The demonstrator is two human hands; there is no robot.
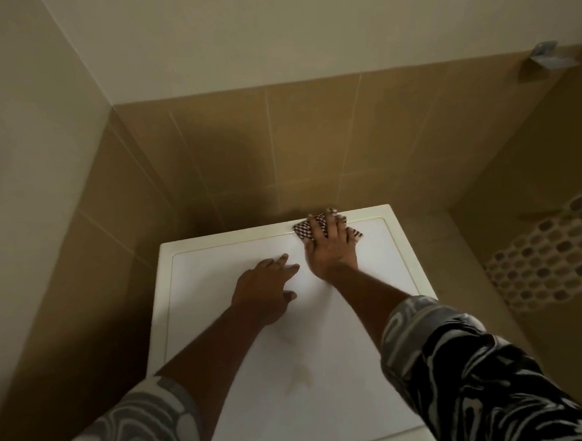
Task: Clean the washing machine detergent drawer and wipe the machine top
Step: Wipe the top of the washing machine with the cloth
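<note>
At the far edge of the machine top (221, 325), a checked cloth (299, 227) is being pressed flat under the right hand (330, 248). The fingers are spread and straight, pressing rather than gripping. The cloth is lying partly on the raised rim (216, 241) and partly on the inner panel, near the far right corner. The left hand (264, 289) is being rested flat on the panel just beside it, fingers relaxed, holding nothing; probably bracing. Step judged: top wipe under way. The detergent drawer is not being shown, so its state cannot be told.

For a good pass:
- Pressure is best applied through the palm, with the cloth drawn along the groove inside the rim, where dirt is probably collecting.
- Overlapping strokes worked back toward the near edge are advised.
- A faint brownish mark (301, 376) is showing mid-panel, nearer the body. Extra rubbing is probably needed there.
- The left hand is being parked on the panel and should be lifted before that patch is wiped.
</note>
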